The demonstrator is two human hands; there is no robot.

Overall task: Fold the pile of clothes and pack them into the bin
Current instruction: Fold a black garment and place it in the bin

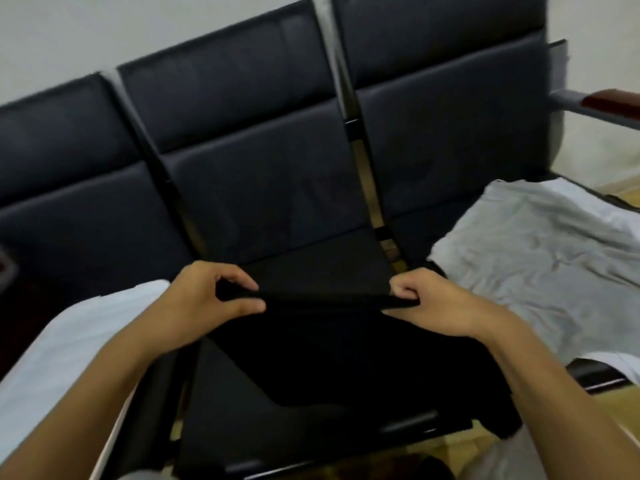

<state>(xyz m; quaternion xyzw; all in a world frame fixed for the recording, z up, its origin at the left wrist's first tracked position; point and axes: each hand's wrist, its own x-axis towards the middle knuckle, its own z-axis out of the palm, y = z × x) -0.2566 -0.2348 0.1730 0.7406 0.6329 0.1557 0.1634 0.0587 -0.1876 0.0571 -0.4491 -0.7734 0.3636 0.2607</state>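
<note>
Both hands pinched the black garment's top edge, left hand (204,299) and right hand (433,303) spread apart, stretching the black garment (329,351) flat over the middle seat (225,386), ready for folding.

A row of three dark padded waiting-room seats (263,174) stands against a plain pale wall (104,32) (light is soft and even); yellowish floor (620,194) shows at right.

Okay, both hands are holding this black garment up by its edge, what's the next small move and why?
Probably lower it flat onto the middle seat. The left hand and right hand pinch the black garment by its top edge, and the rest hangs crooked off the seat front.
</note>
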